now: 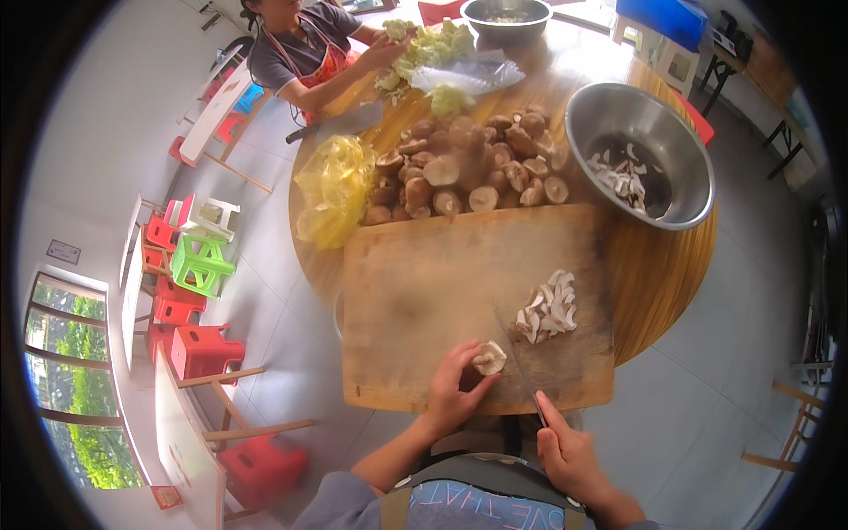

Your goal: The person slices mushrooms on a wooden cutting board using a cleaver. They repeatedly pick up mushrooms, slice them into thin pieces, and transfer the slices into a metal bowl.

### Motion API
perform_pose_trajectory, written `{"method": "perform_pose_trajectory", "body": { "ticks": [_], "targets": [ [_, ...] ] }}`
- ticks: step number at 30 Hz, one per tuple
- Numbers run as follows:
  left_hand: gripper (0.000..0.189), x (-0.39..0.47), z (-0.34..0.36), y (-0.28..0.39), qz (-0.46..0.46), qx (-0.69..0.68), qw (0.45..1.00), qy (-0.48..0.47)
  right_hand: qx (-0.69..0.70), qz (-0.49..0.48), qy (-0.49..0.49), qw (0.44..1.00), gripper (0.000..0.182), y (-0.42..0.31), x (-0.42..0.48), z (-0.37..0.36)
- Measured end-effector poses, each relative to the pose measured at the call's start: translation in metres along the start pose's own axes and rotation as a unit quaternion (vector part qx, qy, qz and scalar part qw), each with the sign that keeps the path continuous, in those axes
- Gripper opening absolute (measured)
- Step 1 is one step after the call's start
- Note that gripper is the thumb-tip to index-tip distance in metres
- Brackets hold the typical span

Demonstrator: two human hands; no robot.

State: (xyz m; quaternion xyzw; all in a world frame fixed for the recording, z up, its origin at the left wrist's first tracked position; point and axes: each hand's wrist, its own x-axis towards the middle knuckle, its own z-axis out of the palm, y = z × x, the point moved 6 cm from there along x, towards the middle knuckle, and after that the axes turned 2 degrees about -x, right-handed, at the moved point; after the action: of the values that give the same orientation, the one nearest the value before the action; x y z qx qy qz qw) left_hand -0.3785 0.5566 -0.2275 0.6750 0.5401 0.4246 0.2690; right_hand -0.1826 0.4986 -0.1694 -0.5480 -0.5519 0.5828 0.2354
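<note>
My left hand holds a shiitake mushroom against the wooden cutting board, its pale underside and stem showing. In my right hand is a kitchen knife, its blade seen nearly edge-on just right of the mushroom. Whether the edge touches the mushroom I cannot tell. Right of the blade lies a small heap of sliced mushroom. Beyond the board's far edge, whole shiitake mushrooms are piled on the round wooden table.
A steel basin with mushroom slices stands at right. Left of the pile sits a yellow plastic bag. A cleaver lies beyond it. Across the table, a person handles leafy vegetable pieces near another steel bowl.
</note>
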Motion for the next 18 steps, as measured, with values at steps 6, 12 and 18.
{"method": "perform_pose_trajectory", "body": {
  "ticks": [6, 12, 18],
  "targets": [
    [0.048, 0.003, 0.003, 0.012, 0.023, 0.003, 1.0, 0.006, 0.024, 0.033, 0.024, 0.999, 0.052, 0.014, -0.011, -0.001],
    [0.048, 0.004, 0.003, 0.012, 0.023, -0.007, 1.0, 0.01, 0.001, 0.042, 0.038, 0.998, 0.056, 0.011, -0.015, -0.004],
    [0.048, 0.001, 0.0, 0.009, 0.026, -0.01, 1.0, 0.013, 0.012, 0.043, 0.035, 0.998, 0.057, 0.012, -0.015, 0.002]
  ]
}}
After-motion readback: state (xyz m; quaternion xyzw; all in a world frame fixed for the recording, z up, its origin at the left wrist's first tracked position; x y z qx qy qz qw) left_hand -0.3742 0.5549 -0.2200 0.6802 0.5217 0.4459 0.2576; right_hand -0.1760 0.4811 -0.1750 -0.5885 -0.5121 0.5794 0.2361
